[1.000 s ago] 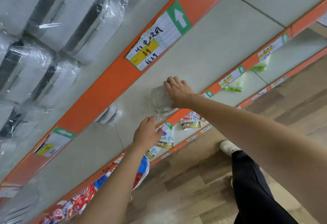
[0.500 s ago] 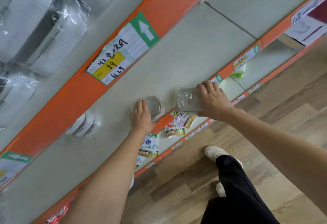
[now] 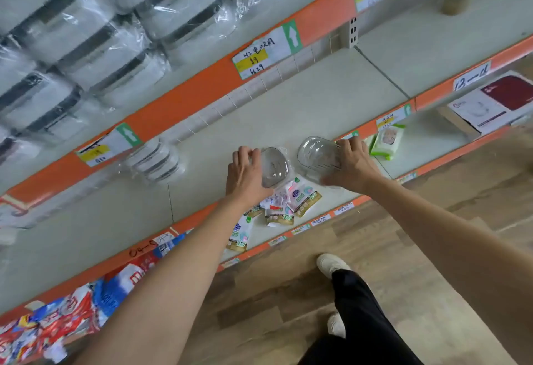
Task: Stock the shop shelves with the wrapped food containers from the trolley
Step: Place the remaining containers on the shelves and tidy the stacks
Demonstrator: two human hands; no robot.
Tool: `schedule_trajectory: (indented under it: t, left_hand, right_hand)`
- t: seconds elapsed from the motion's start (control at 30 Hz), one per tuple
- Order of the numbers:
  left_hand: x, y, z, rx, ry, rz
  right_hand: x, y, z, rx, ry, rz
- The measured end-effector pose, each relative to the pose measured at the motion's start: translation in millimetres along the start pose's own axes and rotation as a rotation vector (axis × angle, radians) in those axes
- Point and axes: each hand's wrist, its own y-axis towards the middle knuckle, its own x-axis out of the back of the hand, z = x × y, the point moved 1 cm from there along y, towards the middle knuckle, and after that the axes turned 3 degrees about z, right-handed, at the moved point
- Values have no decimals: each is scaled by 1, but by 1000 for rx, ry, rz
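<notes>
Left hand: the left hand [image 3: 248, 176] curls around a clear wrapped container [image 3: 274, 167], fingers over its far edge and thumb side near the front lip of the middle shelf [image 3: 317, 105].
Right hand: the right hand [image 3: 353, 164] grips a second clear container [image 3: 317, 155], larger and dome-shaped, fingers wrapped over its right side.
Containers: the two sit just beside each other at the shelf's front, apart by a small gap; whether each rests fully on the shelf cannot be told.
Earlier stock: a wrapped stack of striped containers [image 3: 155, 160] lies further left on the same shelf, well apart from the hands.
Upper shelf: rows of film-wrapped white boxes [image 3: 109, 33] with dark bands fill it, above a handwritten price label [image 3: 265, 53] on the orange rail.
Lower shelf: sachets [image 3: 291, 203] lie below the hands; a green wipes pack [image 3: 386, 141] sits to the right.
Floor: wood-look floor [image 3: 432, 235], a white shoe [image 3: 330, 263] and dark trouser leg.
</notes>
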Motion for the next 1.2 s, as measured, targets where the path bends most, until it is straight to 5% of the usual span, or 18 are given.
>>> schedule_trajectory:
  t: [0.3,0.57,0.93,1.2]
  left_hand:
    - [121,-93,-14,-5,-203,-163]
    - [261,-107,-20,-34,-131,-341]
    - [402,-12,-87,33,-185,-628]
    - [445,80,-118,54,-9,-572]
  right_hand:
    - [104,-74,79,133,-36,-117]
    - [228,-89,133,224,-80,-288]
    - [364,10,131,294,-65,-430]
    - [426,125,135,318,-139,-343]
